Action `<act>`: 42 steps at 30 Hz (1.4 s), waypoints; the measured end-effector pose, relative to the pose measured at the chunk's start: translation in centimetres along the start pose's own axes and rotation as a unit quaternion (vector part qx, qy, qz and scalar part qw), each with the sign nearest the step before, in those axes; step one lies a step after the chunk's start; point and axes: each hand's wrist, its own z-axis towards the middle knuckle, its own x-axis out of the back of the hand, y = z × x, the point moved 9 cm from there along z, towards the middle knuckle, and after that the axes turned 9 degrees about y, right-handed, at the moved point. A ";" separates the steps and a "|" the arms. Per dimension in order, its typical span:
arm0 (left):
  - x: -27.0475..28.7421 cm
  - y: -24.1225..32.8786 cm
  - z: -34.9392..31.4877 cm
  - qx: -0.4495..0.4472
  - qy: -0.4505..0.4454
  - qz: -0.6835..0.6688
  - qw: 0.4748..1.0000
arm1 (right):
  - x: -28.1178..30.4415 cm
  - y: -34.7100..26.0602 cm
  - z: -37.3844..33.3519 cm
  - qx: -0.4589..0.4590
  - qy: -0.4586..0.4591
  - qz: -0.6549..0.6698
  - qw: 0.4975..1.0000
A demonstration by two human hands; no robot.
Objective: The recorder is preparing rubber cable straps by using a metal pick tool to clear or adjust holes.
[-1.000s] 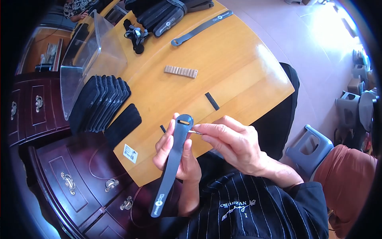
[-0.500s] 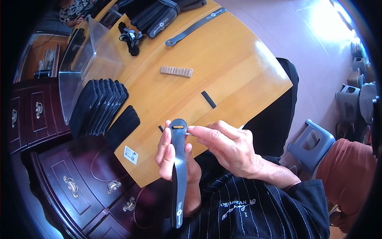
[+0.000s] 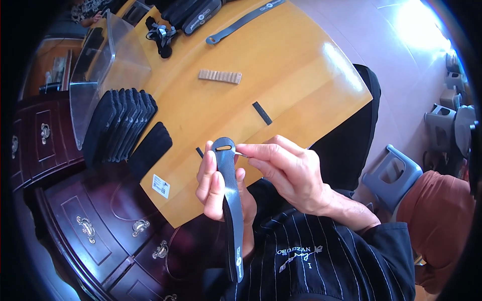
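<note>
A long grey strap (image 3: 230, 195) with a rounded, slotted upper end hangs down in front of my shirt. My left hand (image 3: 211, 188) is closed round its upper part, thumb at the side and fingers behind. My right hand (image 3: 296, 175) pinches a thin silver piece (image 3: 241, 154), whose kind I cannot make out, against the strap's edge just below the slot. Its tip is partly hidden by the fingers. Beyond the hands, a short black strip (image 3: 262, 113) lies on the wooden table (image 3: 296, 85), and another small black strip (image 3: 199, 152) shows beside my left fingers.
Black pads (image 3: 120, 125) stand in a row at the left, one pad (image 3: 151, 150) lying in front. A clear plastic panel (image 3: 93, 75), a ridged brown strip (image 3: 219, 76) and another grey strap (image 3: 243, 22) are farther off. Dark drawers (image 3: 90, 226) flank the left; a grey stool (image 3: 393, 173) stands right.
The whole view has shifted a little, so the table's things sit higher in the picture. The strap's lower end has swung slightly right. Both hands keep their grips.
</note>
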 end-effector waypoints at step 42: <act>-5.2 -2.5 -3.2 0.525 -0.145 -0.359 0.758 | 4.7 1.2 0.9 -0.034 -0.066 -0.006 0.997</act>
